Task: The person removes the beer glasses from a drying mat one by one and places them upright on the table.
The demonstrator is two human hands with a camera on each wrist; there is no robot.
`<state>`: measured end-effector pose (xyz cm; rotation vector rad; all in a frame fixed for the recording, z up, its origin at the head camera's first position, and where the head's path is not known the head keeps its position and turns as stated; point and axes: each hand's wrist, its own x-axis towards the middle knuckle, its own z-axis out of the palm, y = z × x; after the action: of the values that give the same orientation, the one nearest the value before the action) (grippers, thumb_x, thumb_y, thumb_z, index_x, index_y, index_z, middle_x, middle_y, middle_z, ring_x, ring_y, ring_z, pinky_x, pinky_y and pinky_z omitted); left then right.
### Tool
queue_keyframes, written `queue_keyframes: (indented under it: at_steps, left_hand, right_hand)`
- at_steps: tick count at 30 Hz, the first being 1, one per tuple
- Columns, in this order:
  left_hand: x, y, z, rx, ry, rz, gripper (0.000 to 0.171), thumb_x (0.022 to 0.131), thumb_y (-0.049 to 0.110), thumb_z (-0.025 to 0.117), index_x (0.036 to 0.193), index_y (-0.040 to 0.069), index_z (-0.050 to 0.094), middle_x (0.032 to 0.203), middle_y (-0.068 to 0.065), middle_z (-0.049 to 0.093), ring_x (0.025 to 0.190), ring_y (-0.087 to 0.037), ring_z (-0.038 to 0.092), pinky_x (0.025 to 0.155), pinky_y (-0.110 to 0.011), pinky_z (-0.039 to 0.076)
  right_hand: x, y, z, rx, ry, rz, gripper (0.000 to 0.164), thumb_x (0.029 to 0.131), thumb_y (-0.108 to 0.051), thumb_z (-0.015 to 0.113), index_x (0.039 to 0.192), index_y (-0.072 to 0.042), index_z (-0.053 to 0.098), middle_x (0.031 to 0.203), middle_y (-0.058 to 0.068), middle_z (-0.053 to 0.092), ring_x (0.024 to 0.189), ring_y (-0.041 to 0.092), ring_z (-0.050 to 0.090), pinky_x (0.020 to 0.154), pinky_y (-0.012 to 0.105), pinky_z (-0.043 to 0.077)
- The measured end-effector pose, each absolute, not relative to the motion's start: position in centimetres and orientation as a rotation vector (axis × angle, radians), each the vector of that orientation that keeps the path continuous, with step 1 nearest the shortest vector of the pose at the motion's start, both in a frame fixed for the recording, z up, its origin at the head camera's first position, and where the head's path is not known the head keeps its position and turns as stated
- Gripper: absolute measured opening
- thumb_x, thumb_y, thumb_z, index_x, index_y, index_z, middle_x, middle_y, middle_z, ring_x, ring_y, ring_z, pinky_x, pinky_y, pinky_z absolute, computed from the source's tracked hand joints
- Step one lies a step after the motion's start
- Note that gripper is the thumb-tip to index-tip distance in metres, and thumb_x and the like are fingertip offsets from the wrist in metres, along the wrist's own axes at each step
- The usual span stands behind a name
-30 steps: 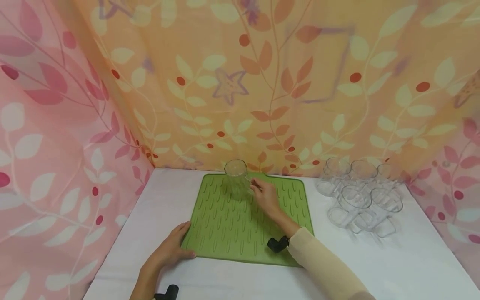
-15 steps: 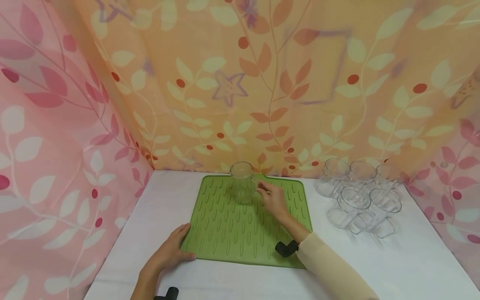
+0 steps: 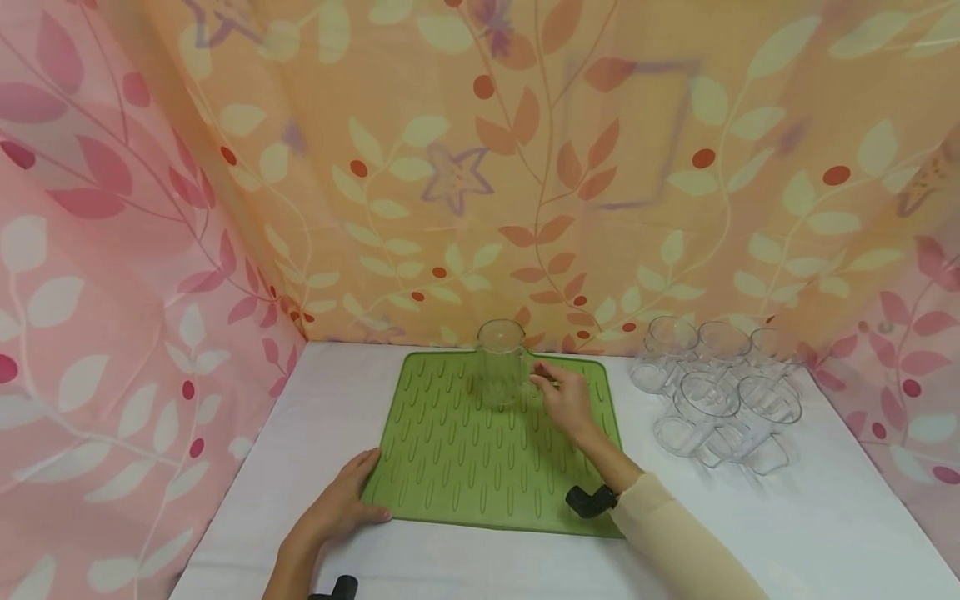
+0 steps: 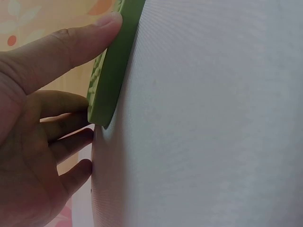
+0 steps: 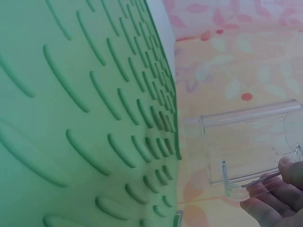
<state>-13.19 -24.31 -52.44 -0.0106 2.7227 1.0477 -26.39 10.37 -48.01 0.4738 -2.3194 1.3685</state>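
Note:
A clear glass mug point(image 3: 501, 364) stands upright over the back middle of a green ridged drying mat point(image 3: 450, 467). My right hand point(image 3: 564, 400) grips the mug by its handle, thumb against fingers. In the right wrist view, the same mug point(image 5: 251, 142) shows a narrow gap between its base and the mat point(image 5: 94, 118). My left hand point(image 3: 345, 500) rests at the mat's front left corner. The left wrist view has the thumb of that hand point(image 4: 33, 109) on the mat's edge point(image 4: 116, 71), with the other fingers loosely bent beside the corner.
Several clear glass mugs point(image 3: 705, 396) stand grouped on the white table point(image 3: 840, 517) to the right of the mat. Patterned orange cloth point(image 3: 450, 250) rises behind the table, and pink cloth point(image 3: 112, 375) borders the left side.
My right hand has carried the glass mug rightward above the mat. The left hand has stayed at the mat's corner.

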Motion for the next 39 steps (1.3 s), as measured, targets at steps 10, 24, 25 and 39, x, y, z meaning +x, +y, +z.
queue_keyframes:
  at_steps: [10, 24, 25, 39]
  left_hand:
    - [-13.2, -24.3, -52.4, -0.009, 2.720, 1.056, 0.107, 0.062, 0.022, 0.090, 0.149, -0.004, 0.033, 0.155, -0.028, 0.029, 0.143, -0.049, 0.024, 0.114, -0.065, 0.026]
    - [-13.2, -24.2, -52.3, -0.007, 2.738, 0.982, 0.108, 0.061, 0.027, 0.090, 0.149, -0.002, 0.034, 0.155, -0.025, 0.030, 0.143, -0.048, 0.026, 0.113, -0.064, 0.027]
    - [-13.2, -24.2, -52.3, -0.006, 2.738, 0.980, 0.108, 0.061, 0.027, 0.090, 0.149, -0.002, 0.034, 0.155, -0.025, 0.030, 0.143, -0.048, 0.026, 0.113, -0.065, 0.027]
    - [-13.2, -24.5, -52.4, 0.034, 2.730, 0.997, 0.107, 0.064, 0.026, 0.089, 0.150, -0.002, 0.032, 0.157, -0.024, 0.028, 0.144, -0.046, 0.025, 0.115, -0.063, 0.027]
  right_hand:
    - [-25.7, 11.8, -46.9, 0.500, -2.259, 1.322, 0.018, 0.084, -0.003, 0.072, 0.101, 0.006, 0.074, 0.089, 0.019, 0.075, 0.080, 0.031, 0.074, 0.055, 0.017, 0.051]
    - [-24.0, 13.7, -45.6, 0.508, -2.257, 1.303, 0.025, 0.083, 0.000, 0.072, 0.107, 0.009, 0.071, 0.093, 0.020, 0.075, 0.083, 0.033, 0.073, 0.067, 0.029, 0.061]
    - [-23.8, 13.8, -45.5, 0.507, -2.255, 1.314, 0.025, 0.083, 0.001, 0.072, 0.107, 0.009, 0.071, 0.094, 0.020, 0.074, 0.084, 0.033, 0.073, 0.068, 0.024, 0.061]
    - [-21.9, 15.4, -44.9, 0.525, -2.190, 1.360, 0.024, 0.081, 0.006, 0.072, 0.105, 0.009, 0.072, 0.090, 0.020, 0.075, 0.081, 0.030, 0.073, 0.070, 0.004, 0.052]
